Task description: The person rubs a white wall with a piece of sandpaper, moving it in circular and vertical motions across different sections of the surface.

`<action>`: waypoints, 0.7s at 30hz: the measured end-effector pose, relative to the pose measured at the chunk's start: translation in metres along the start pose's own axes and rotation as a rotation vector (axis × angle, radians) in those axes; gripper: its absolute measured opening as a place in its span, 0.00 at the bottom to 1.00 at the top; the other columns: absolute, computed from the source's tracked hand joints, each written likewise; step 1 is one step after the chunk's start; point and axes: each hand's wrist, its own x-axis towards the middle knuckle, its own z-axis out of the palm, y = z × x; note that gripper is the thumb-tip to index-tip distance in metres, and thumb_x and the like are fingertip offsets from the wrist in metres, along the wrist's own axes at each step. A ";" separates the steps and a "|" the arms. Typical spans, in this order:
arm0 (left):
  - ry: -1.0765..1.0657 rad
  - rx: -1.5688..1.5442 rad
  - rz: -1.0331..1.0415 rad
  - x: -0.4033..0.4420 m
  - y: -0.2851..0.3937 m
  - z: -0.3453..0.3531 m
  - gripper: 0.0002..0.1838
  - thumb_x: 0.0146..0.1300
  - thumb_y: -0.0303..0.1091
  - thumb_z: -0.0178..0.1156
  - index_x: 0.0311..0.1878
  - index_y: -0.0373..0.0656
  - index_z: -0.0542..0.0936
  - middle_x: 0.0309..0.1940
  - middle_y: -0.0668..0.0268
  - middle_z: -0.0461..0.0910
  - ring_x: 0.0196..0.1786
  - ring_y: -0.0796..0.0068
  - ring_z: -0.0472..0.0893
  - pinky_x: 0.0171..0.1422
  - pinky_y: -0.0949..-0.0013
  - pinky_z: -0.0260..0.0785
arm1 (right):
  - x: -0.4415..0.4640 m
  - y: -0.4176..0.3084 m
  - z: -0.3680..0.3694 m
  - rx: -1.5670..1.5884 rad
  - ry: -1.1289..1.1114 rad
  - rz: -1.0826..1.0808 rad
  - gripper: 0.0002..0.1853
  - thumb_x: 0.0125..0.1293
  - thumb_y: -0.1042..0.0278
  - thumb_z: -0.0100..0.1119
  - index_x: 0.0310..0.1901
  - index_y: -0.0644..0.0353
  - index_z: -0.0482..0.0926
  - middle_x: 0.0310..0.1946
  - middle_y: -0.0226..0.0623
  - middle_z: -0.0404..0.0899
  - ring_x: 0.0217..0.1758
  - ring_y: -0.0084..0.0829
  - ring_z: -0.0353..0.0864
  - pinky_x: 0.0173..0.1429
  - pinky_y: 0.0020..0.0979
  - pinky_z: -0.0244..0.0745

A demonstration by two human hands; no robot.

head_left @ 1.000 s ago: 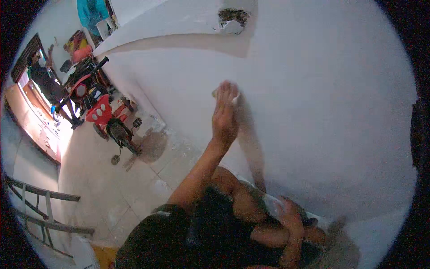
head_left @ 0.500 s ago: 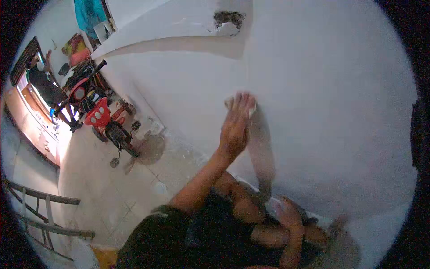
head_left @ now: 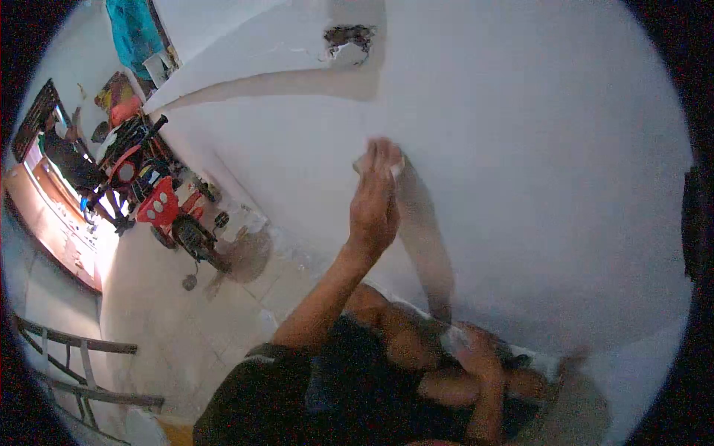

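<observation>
Left hand (head_left: pixel 379 189): centre of frame, fingers nearly straight, close together, laid over the pad; fingertips blurred.
Pad (head_left: pixel 399 164): small, pale, between left hand and wall (head_left: pixel 535 171); mostly hidden, only edges show either side of the fingers.
Right hand (head_left: pixel 476 349): lower right of centre, by the bent legs (head_left: pixel 409 346); blurred, cannot tell how far open or whether it holds anything.
Wall hole (head_left: pixel 349 43): top centre, ragged, dark inside; depth unclear.
Trike (head_left: pixel 160 204): red, left of frame, on floor (head_left: pixel 163 312); parts behind it overlap, hard to separate.
Person (head_left: pixel 71 160): far left, by bright doorway; detail lost in glare.
Ladder (head_left: pixel 82 364): lower left, cut off by dark lens rim.
</observation>
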 end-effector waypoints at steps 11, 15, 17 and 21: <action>0.195 0.302 -0.315 0.046 -0.099 -0.024 0.25 0.80 0.33 0.50 0.77 0.40 0.69 0.77 0.53 0.68 0.54 0.58 0.83 0.50 0.62 0.77 | 0.006 0.029 0.020 0.037 0.124 0.011 0.25 0.78 0.53 0.55 0.67 0.61 0.78 0.65 0.52 0.79 0.70 0.53 0.76 0.76 0.47 0.67; -0.060 0.056 -0.070 -0.014 -0.022 0.009 0.24 0.78 0.25 0.49 0.74 0.34 0.69 0.76 0.45 0.67 0.75 0.45 0.72 0.74 0.53 0.68 | -0.002 -0.011 -0.002 0.052 0.012 0.201 0.23 0.77 0.56 0.58 0.66 0.61 0.78 0.64 0.51 0.80 0.69 0.52 0.77 0.76 0.46 0.68; -0.185 0.035 -0.017 -0.052 -0.019 0.011 0.23 0.79 0.24 0.46 0.75 0.35 0.69 0.76 0.44 0.67 0.78 0.45 0.67 0.80 0.54 0.62 | -0.004 0.002 -0.002 0.008 0.070 0.067 0.23 0.77 0.56 0.58 0.66 0.61 0.78 0.63 0.51 0.80 0.69 0.52 0.77 0.76 0.46 0.67; 0.042 0.152 -0.316 -0.041 -0.071 -0.012 0.25 0.82 0.31 0.45 0.79 0.39 0.65 0.77 0.48 0.67 0.71 0.52 0.75 0.71 0.58 0.71 | -0.003 0.016 0.001 0.046 0.091 0.073 0.23 0.77 0.55 0.58 0.65 0.60 0.79 0.63 0.51 0.81 0.68 0.52 0.79 0.76 0.46 0.68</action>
